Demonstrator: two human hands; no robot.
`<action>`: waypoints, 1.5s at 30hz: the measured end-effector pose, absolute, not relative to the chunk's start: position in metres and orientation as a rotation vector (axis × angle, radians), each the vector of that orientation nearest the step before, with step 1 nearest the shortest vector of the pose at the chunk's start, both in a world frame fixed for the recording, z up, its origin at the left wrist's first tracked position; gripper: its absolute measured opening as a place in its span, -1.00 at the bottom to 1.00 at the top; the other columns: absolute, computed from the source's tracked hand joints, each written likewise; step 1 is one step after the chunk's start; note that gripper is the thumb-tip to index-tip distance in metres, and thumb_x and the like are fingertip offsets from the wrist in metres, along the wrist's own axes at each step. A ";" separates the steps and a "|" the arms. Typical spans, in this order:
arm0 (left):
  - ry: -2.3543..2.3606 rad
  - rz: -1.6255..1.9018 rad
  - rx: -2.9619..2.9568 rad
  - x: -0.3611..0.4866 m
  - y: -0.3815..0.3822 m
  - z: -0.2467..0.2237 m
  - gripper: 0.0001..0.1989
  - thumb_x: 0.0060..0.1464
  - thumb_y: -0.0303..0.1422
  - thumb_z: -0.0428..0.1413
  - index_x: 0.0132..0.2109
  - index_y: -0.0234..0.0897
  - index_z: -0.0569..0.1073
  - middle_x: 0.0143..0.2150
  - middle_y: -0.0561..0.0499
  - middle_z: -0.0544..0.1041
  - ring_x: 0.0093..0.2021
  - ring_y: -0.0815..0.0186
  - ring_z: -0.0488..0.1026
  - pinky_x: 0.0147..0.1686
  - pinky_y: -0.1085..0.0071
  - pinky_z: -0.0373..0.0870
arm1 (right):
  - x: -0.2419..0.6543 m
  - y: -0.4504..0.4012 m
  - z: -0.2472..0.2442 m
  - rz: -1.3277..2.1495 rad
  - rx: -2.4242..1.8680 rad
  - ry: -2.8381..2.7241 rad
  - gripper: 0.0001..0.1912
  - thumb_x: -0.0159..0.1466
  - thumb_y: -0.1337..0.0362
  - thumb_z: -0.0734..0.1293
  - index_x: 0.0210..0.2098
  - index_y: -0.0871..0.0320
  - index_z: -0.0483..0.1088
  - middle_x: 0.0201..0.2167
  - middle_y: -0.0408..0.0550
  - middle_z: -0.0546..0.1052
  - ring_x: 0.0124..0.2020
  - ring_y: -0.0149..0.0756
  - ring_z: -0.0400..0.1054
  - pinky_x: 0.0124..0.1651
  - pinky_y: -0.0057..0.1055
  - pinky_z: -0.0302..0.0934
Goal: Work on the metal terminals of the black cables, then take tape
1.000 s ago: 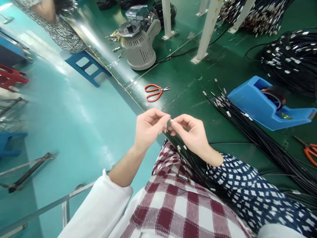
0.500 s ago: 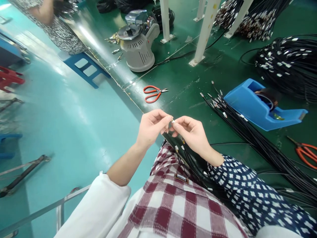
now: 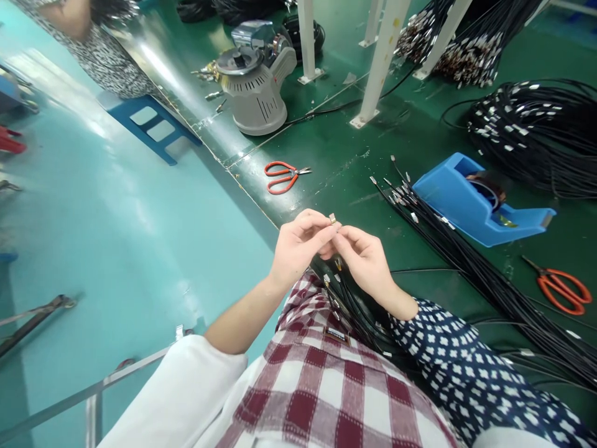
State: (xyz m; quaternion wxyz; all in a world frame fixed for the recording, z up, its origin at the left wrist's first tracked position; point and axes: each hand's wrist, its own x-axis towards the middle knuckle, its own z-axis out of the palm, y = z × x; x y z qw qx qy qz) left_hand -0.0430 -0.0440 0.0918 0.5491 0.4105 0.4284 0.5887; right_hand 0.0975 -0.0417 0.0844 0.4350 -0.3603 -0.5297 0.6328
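Observation:
My left hand [image 3: 298,244] and my right hand [image 3: 366,260] meet at the fingertips above the green table's near edge. Between them a small pale connector end [image 3: 332,218] sticks up; my left thumb and forefinger pinch it. The right thumb and forefinger are pressed together just beside it, and what they grip is hidden. Below my hands a bunch of black cables [image 3: 354,305] with small light tips lies by the checked apron [image 3: 308,367]. Red-handled scissors [image 3: 283,177] rest on the table beyond my hands.
A blue tape dispenser [image 3: 471,208], long black cables [image 3: 494,286], more red-handled scissors [image 3: 564,290] and coiled cables [image 3: 536,137] are at the right. A grey machine [image 3: 256,93] stands further back. At the upper left, a person in patterned clothes is by a blue stool [image 3: 153,127].
The view has shifted slightly. My hands have come closer together and turned a little, and the light connector end now points up above the left fingertips.

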 end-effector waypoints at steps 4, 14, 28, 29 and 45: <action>1.078 1.426 0.979 -0.037 -0.046 0.088 -0.88 0.00 -0.28 0.36 -0.32 -0.22 0.64 -0.24 0.01 0.45 -0.45 0.49 0.39 -0.60 0.52 0.28 | 0.099 -0.047 0.080 1.583 -0.915 -1.384 -0.73 0.37 0.09 0.31 -0.32 0.16 0.45 -0.39 -0.08 0.61 -0.38 -0.34 0.54 -0.20 -0.39 0.45; 1.165 1.480 0.950 -0.023 -0.056 0.092 -0.82 0.06 -0.25 0.31 -0.32 -0.30 0.62 -0.27 -0.06 0.60 -0.51 0.47 0.44 -0.64 0.57 0.32 | 0.097 -0.060 0.080 1.041 -0.954 -1.659 -0.77 0.42 0.32 0.23 -0.38 0.15 0.37 -0.48 -0.16 0.55 -0.49 -0.45 0.43 -0.36 -0.52 0.32; 1.032 1.463 0.794 -0.021 -0.056 0.100 -0.80 0.03 -0.25 0.34 -0.32 -0.30 0.57 -0.37 -0.06 0.67 -0.60 0.42 0.49 -0.74 0.61 0.25 | 0.095 -0.062 0.074 0.869 -0.942 -1.705 -0.83 0.41 0.36 0.22 -0.32 0.15 0.35 -0.44 -0.13 0.47 -0.44 -0.43 0.37 -0.36 -0.49 0.28; 1.027 1.460 0.791 -0.021 -0.055 0.100 -0.81 0.04 -0.26 0.33 -0.32 -0.30 0.57 -0.37 -0.07 0.67 -0.57 0.40 0.52 -0.71 0.61 0.30 | 0.095 -0.062 0.074 0.870 -0.942 -1.704 -0.83 0.41 0.36 0.22 -0.32 0.15 0.35 -0.43 -0.13 0.48 -0.43 -0.42 0.37 -0.36 -0.49 0.29; 1.036 1.415 0.756 -0.019 -0.052 0.100 -0.79 0.05 -0.24 0.32 -0.33 -0.31 0.57 -0.41 -0.09 0.66 -0.54 0.34 0.57 -0.59 0.53 0.47 | 0.094 -0.063 0.074 0.889 -0.954 -1.673 -0.80 0.41 0.37 0.21 -0.37 0.15 0.34 -0.37 -0.11 0.53 -0.40 -0.43 0.41 -0.28 -0.50 0.34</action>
